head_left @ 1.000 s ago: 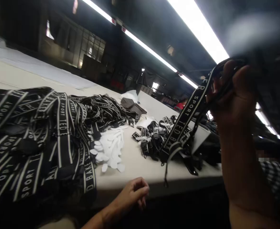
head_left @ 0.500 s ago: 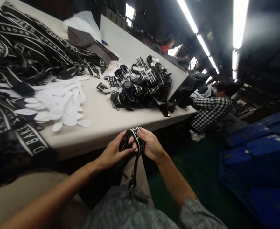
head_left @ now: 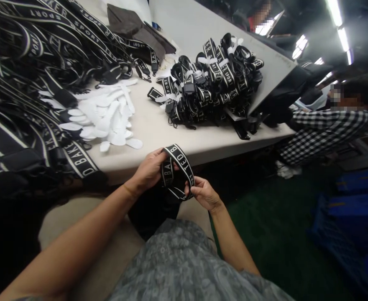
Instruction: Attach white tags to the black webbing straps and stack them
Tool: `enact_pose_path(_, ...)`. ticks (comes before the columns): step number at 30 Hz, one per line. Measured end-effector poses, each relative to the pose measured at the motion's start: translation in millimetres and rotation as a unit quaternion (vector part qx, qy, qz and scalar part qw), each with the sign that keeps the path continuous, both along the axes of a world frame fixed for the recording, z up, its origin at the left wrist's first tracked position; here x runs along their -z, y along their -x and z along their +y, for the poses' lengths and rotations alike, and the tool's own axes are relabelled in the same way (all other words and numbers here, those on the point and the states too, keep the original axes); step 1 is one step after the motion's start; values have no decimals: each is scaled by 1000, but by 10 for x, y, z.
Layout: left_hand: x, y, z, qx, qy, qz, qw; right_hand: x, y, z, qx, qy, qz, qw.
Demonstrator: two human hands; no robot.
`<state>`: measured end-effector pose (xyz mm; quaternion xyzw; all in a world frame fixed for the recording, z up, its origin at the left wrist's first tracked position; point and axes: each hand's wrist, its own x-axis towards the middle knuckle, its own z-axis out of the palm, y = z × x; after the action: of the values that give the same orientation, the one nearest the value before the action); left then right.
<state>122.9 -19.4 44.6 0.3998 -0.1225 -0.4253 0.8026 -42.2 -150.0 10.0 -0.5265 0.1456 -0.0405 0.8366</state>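
Note:
A black webbing strap (head_left: 185, 165) with white lettering and edge lines curves in a loop between my hands, above my lap and just in front of the table edge. My left hand (head_left: 152, 168) is closed on the loop's upper left part. Lower on the right side, my right hand (head_left: 203, 193) pinches the strap between thumb and fingers. Beyond them, a heap of coiled straps (head_left: 215, 83) with white bands lies on the table. A pile of white strips (head_left: 108, 113) with rounded ends lies to its left.
Long loose straps (head_left: 77, 31) cover the left of the pale table (head_left: 152, 138). Dark brown fabric (head_left: 134, 27) lies behind the strips. A white panel (head_left: 203, 25) leans behind the heap. At right are a person in a checked shirt (head_left: 325, 129) and blue crates (head_left: 356, 209).
The strap, bunched closely between my hands before, is now opened into a wider loop. My right hand has moved down and right. The view has shifted, bringing the table lower left items closer.

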Motion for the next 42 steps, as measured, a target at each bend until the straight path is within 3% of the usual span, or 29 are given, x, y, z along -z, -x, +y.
enact_pose_path(2,-12,-22,5,-17,-3,17,1000,131,22,63,-39,8,19,999)
enact_pose_path(5,-12,-36,-6,-29,-4,31,999,241,37,124,-29,-13,29,999)
enact_pose_path(11,-29,-20,-20,-58,-20,14,998,220,8,152,14,-66,43,997)
enact_pose_path(16,71,66,-31,4,-47,-18,999,146,-39,176,86,-133,18,987)
enact_pose_path(23,254,300,-88,90,-46,-5,995,122,-100,143,121,-131,-5,984)
enact_pose_path(28,247,280,-104,54,-43,13,998,218,-106,201,123,-103,28,987)
enact_pose_path(35,288,310,-90,102,-61,-5,993,240,-157,328,146,-82,35,985)
enact_pose_path(37,340,321,-100,94,-55,-17,994,230,-177,339,168,-45,20,985)
enact_pose_path(42,405,317,-121,99,-44,11,994,290,-215,321,253,141,11,957)
